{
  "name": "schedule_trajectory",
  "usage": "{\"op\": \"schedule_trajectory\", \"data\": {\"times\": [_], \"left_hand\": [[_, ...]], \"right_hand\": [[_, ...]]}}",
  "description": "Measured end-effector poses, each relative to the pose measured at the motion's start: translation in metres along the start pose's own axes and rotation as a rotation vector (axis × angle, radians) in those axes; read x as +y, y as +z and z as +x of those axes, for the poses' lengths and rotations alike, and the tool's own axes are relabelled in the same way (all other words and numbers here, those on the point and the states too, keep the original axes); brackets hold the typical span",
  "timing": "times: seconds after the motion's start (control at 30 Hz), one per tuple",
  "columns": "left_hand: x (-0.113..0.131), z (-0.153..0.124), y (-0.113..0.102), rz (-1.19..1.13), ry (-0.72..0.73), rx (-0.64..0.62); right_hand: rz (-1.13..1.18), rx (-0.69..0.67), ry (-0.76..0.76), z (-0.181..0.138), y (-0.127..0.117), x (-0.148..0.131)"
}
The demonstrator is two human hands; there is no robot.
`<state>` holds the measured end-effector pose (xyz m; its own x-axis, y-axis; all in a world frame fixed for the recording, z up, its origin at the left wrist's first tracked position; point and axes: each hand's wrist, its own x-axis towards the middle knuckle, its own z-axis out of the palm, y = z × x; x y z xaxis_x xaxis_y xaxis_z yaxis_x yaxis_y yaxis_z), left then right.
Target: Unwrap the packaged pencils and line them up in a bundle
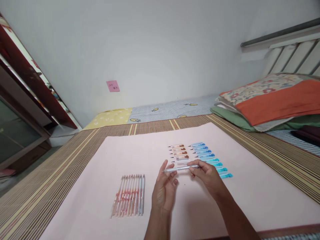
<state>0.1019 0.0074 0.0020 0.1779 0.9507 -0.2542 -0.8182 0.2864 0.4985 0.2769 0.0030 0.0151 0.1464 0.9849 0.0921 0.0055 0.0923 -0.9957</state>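
Note:
A slim, pale, clear-barrelled pen (181, 168) is held level above the pink sheet. My right hand (206, 175) pinches its right end between thumb and fingertips. At the other end, my left hand (164, 190) has its palm turned up and its fingers loosely curled around the pen's tip end. Just beyond my hands lie a short column of brown-and-cream pens (178, 151) and a longer column of blue and turquoise pens (205, 151); my right hand hides part of the latter. To the left, several clear pens with red-pink markings (128, 196) lie side by side.
The pink sheet (85, 193) covers much of a striped mat (82, 146). Folded bedding with an orange-edged pillow (277, 100) is piled at the right. A pink note (113, 86) is stuck to the white wall behind. A doorway (37, 76) opens at the far left.

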Motion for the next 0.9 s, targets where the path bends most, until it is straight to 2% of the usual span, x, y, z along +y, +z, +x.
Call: {"op": "schedule_trajectory", "data": {"times": [0.2,0.47,0.6,0.67,0.9], "left_hand": [[-0.008,0.010,-0.008,0.073,0.030,0.083],[0.000,0.002,-0.003,-0.032,-0.029,-0.049],[-0.010,0.009,-0.008,0.035,0.029,0.067],[-0.011,0.011,-0.010,0.047,0.038,0.079],[-0.001,0.003,-0.003,-0.007,0.011,-0.011]], "right_hand": [[-0.009,0.044,-0.015,-0.001,0.001,0.003],[0.076,0.011,0.008,0.004,-0.003,0.010],[0.066,0.022,-0.008,0.002,0.001,0.008],[0.061,0.035,-0.010,0.001,0.002,0.007],[0.084,0.002,0.019,0.004,0.001,0.011]]}}
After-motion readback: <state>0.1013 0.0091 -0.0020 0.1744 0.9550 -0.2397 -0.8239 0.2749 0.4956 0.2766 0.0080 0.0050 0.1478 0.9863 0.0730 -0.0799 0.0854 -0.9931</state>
